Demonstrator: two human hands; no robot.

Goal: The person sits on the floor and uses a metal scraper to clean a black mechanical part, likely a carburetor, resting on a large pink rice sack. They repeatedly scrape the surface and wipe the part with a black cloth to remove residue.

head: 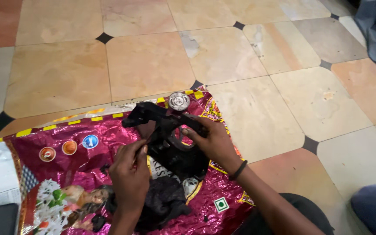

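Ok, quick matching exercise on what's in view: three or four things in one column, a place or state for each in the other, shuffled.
Things:
1. black metal part
2. round silver piece
3. magenta sack
4. black wristband

Places or states:
A. spread flat on the tiled floor
B. on the right hand side's wrist
C. held between both hands, left hand included
D. lying at the sack's far edge

Pairs: 1-C, 2-D, 3-A, 4-B

Bare forearms, a black band [238, 169] on the right wrist, dark trousers [292, 213].
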